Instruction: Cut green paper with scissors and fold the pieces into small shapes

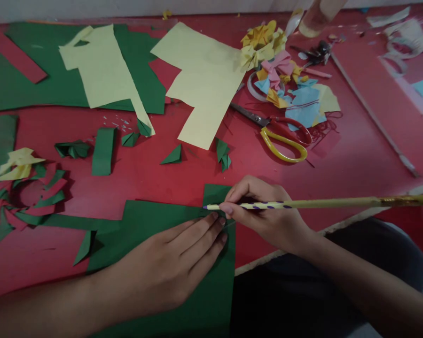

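Note:
My left hand (183,258) lies flat with fingers stretched out, pressing on a sheet of green paper (155,218). A thin, see-through edge shows by its fingertips, too faint to name. Pinched in my right hand (261,211) is a long pale-yellow pencil (324,203) with purple spots near its tip and a gold-coloured far end. Its purple tip points left and rests at or just above the paper, near a notch in the top edge; contact is unclear. Beyond my hands are small folded green paper pieces (172,156).
Scissors (285,136) with red and yellow handles lie beyond my right hand. Cream paper sheets (207,80) and larger green paper (21,56) lie farther back. A red-green folded ring (52,190) is at left. Coloured paper flowers (261,42) and a thin stick (373,112) are at right.

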A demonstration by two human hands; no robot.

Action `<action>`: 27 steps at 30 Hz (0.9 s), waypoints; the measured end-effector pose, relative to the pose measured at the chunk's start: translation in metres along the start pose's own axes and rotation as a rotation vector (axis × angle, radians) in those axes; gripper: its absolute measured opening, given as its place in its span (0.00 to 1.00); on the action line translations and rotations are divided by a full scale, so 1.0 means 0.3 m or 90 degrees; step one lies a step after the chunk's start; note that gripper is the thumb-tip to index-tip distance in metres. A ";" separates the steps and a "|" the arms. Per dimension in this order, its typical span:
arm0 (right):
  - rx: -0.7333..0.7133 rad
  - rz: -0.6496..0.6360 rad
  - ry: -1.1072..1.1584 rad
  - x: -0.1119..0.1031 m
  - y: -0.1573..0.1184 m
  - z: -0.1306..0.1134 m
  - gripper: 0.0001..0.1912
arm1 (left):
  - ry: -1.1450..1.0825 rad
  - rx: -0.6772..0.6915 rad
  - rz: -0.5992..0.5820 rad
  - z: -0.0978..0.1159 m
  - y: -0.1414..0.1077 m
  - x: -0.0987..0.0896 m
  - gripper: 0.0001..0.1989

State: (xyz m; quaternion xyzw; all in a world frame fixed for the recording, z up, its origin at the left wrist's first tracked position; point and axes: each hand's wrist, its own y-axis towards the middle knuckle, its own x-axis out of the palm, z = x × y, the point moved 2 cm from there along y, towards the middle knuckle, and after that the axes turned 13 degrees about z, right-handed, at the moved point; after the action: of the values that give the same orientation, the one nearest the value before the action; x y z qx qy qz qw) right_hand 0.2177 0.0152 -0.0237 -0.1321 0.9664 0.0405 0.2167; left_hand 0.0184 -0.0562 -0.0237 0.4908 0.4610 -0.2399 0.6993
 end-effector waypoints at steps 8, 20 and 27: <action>-0.005 0.013 0.002 0.001 0.002 -0.001 0.12 | -0.005 -0.002 0.005 -0.003 0.000 -0.003 0.20; -0.006 0.006 0.000 -0.001 0.000 0.000 0.12 | -0.001 0.001 0.006 -0.005 0.001 -0.005 0.20; -0.006 0.003 -0.003 0.000 0.003 -0.003 0.11 | 0.005 0.003 0.002 -0.005 0.001 -0.005 0.20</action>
State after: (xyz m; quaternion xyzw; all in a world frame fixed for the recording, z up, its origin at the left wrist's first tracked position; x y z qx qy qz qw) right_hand 0.2171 0.0159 -0.0228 -0.1306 0.9660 0.0458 0.2186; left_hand 0.0173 -0.0548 -0.0225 0.4943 0.4626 -0.2381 0.6964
